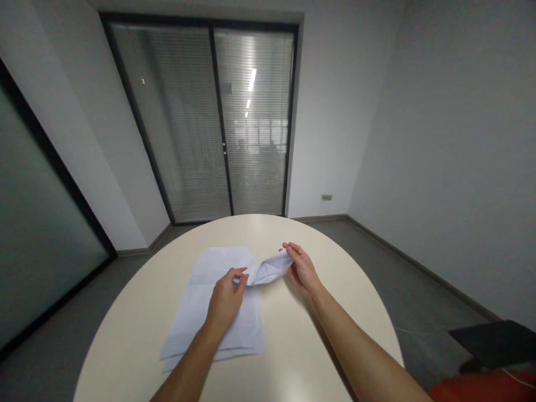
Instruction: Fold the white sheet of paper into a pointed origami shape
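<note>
I see the small folded white paper piece (pixel 268 269) pinched at its ends, left hand (pixel 225 298) and right hand (pixel 302 269) both clamped on it, just above flat white paper sheets (pixel 218 312). Round cream table (pixel 293 346); grey walls, glass sliding door (pixel 209 123). Bare tabletop right of the sheets.

A round cream table (pixel 293 357) stands on a grey floor (pixel 377 245). Plain white walls (pixel 452 139) enclose the room. Beyond the table's far edge, dark-framed glass doors (pixel 218 123) with closed blinds reflect ceiling strip lights (pixel 252 79).
</note>
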A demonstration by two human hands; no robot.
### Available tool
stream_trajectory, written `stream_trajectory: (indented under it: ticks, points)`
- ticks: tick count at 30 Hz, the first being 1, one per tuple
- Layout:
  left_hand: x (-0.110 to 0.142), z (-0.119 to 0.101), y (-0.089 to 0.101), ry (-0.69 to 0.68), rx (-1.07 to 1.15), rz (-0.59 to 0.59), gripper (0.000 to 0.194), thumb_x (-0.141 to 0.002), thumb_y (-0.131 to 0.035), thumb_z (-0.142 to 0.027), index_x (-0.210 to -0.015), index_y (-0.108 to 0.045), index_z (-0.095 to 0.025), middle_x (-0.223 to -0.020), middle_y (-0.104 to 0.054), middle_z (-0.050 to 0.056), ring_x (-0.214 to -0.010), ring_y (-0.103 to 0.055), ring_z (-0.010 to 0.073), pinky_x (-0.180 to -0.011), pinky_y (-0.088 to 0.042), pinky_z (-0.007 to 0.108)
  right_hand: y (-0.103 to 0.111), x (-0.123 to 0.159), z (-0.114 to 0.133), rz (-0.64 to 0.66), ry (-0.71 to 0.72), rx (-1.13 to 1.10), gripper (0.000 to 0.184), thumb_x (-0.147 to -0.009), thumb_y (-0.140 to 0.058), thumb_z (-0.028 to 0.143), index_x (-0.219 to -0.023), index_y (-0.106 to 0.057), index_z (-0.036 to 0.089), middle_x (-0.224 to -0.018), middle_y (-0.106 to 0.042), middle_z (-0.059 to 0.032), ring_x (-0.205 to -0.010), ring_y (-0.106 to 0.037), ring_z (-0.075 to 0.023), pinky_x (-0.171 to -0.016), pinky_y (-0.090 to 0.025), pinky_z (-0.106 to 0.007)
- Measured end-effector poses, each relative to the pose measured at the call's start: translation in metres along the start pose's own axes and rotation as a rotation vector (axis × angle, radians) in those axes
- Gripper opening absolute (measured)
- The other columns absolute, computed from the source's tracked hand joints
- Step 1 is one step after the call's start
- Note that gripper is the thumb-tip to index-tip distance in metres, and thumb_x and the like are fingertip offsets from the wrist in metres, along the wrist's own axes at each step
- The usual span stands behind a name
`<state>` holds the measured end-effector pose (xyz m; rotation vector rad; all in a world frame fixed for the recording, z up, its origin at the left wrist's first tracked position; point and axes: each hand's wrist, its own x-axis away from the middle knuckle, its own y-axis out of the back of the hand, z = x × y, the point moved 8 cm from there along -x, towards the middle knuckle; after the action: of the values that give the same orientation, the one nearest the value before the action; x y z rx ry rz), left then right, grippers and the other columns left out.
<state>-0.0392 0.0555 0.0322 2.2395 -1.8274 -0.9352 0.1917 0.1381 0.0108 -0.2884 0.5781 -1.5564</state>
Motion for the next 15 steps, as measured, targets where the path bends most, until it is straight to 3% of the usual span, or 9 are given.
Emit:
stream_trajectory:
  ticks: [3, 7, 12, 15]
  points:
    - [-0.002, -0.001, 0.001, -0.036, -0.065, 0.052, 0.025, -0.089, -0.057, -0.046, -0.083, -0.065, -0.023, -0.105, -0.078, 0.01, -0.087, -0.073, 0.0248, -0.083, -0.053, 0.037, 0.003, -0.002, -0.003, -0.019, -0.027, 0.028, 0.043, -0.066, -0.087, 0.047, -0.096, -0.068, 0.023, -0.108, -0.077, -0.0069, -0.091, -0.072, -0.0231, -0.079, -0.059, -0.035]
    - [-0.003, 0.001, 0.001, -0.02, 0.034, 0.043, 0.029, -0.091, -0.055, -0.049, -0.08, -0.061, -0.023, -0.108, -0.078, 0.01, -0.099, -0.072, 0.0256, -0.089, -0.052, 0.037, 0.005, -0.002, -0.002, -0.028, -0.028, 0.071, 0.048, -0.067, -0.087, 0.046, -0.104, -0.067, 0.022, -0.111, -0.077, -0.0081, -0.089, -0.071, -0.0214, -0.075, -0.057, -0.031]
    - [-0.001, 0.009, 0.015, 0.111, 0.101, -0.183, 0.035, -0.095, -0.045, -0.056, -0.088, -0.055, -0.023, -0.078, -0.072, 0.003, -0.063, -0.063, 0.0191, -0.06, -0.046, 0.028, -0.002, 0.006, 0.003, 0.014, -0.007, 0.149, 0.047, -0.068, -0.084, 0.052, -0.099, -0.062, 0.025, -0.106, -0.079, -0.0086, -0.075, -0.071, -0.0208, -0.066, -0.054, -0.032]
    - [0.001, 0.008, 0.031, 0.115, 0.066, -0.342, 0.036, -0.095, -0.042, -0.057, -0.091, -0.053, -0.023, -0.066, -0.059, -0.002, -0.057, -0.055, 0.018, -0.056, -0.041, 0.028, -0.01, 0.01, 0.007, 0.108, 0.051, 0.274, 0.042, -0.07, -0.082, 0.057, -0.088, -0.064, 0.023, -0.105, -0.079, -0.0114, -0.084, -0.072, -0.0245, -0.075, -0.055, -0.036]
